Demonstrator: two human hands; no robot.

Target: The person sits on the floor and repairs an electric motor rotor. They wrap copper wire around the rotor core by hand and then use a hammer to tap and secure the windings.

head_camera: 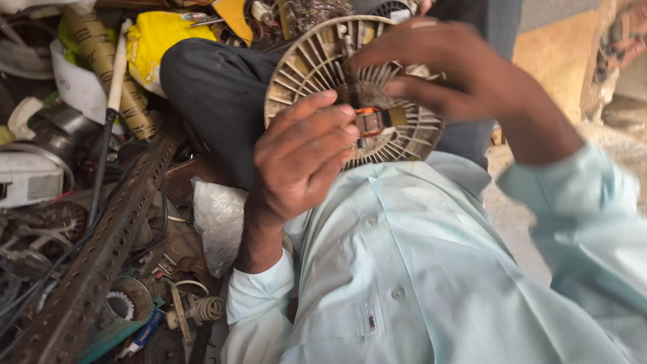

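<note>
A round, finned metal disc [306, 67] with radial ribs and a small brown and orange part at its hub [373, 121] rests on my dark-trousered knee [216, 94], held up close to my chest. My left hand [300, 158] grips the disc's lower edge, with its fingers curled over the rim toward the hub. My right hand [451, 67] reaches over the top right of the disc, its fingertips pressing on the ribs beside the hub. My pale shirt [404, 269] fills the lower frame.
A heap of scrap lies at the left: a perforated metal angle bar [114, 236], a white-handled rod [111, 94], a crumpled plastic bag [219, 222], coils, wires, a yellow bag [158, 37] and a white box [30, 178]. Sandy ground [552, 54] is at the right.
</note>
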